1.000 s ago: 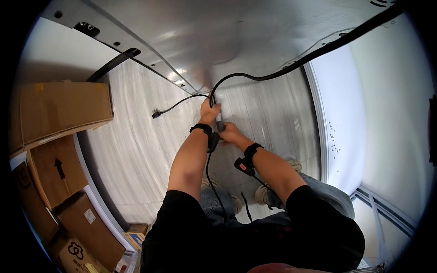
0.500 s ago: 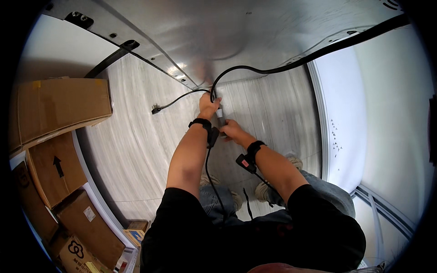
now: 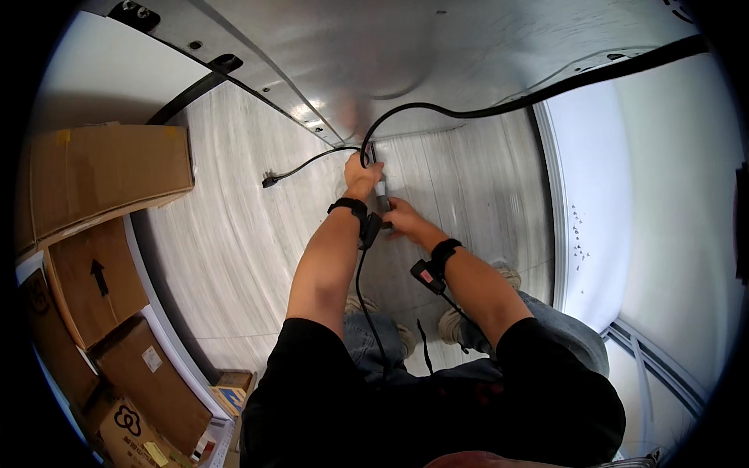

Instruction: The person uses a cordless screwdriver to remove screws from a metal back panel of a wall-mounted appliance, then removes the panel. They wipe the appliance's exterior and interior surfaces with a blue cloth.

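Here, the grey rod (image 3: 381, 189) spans left fingers (image 3: 376, 168) and right fingers (image 3: 394, 215); both grasp it.

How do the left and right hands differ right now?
The left hand is nearer the metal panel; the right hand is nearer the body. The left has the black cable bending down to it, its exact grip hidden; the right holds the rod's near end. Fingers: left toward the panel, right leftward. Shared: bare, black wrist straps.
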Demonstrator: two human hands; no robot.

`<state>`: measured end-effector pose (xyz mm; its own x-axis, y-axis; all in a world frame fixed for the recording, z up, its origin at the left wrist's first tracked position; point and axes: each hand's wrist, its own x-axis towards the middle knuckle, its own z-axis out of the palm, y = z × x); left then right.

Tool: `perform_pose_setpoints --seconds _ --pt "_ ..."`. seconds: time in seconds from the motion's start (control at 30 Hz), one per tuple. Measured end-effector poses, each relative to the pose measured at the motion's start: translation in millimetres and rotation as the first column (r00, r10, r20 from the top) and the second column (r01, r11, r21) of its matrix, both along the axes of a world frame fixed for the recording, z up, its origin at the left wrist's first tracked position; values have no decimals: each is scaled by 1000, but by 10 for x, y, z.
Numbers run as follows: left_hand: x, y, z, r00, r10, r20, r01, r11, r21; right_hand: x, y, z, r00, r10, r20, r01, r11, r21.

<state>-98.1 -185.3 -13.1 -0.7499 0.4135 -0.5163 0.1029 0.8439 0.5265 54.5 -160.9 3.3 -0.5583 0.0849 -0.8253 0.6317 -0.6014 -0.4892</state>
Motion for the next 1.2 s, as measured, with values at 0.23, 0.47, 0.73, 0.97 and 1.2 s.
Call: perform_pose_setpoints --seconds 0.23,0.47,0.73,0.97,1.2 --pt "-54 21 -151 958 34 284 -85 982 170 97 113 -45 986 169 -1 -167 973 157" --pt "-171 -10 -569 988 91 121 -96 995 34 58 57 -68 998 -49 -47 44 994 -102" --pt "-116 40 -197 957 142 255 -201 953 226 45 117 29 993 116 1 -115 988 99" --pt "-210 -1 -242 959 60 276 -134 957 257 58 119 -43 991 -125 -45 102 932 -349" --pt "-238 14 -276 948 111 298 -170 969 181 36 99 106 991 124 56 -132 977 170"
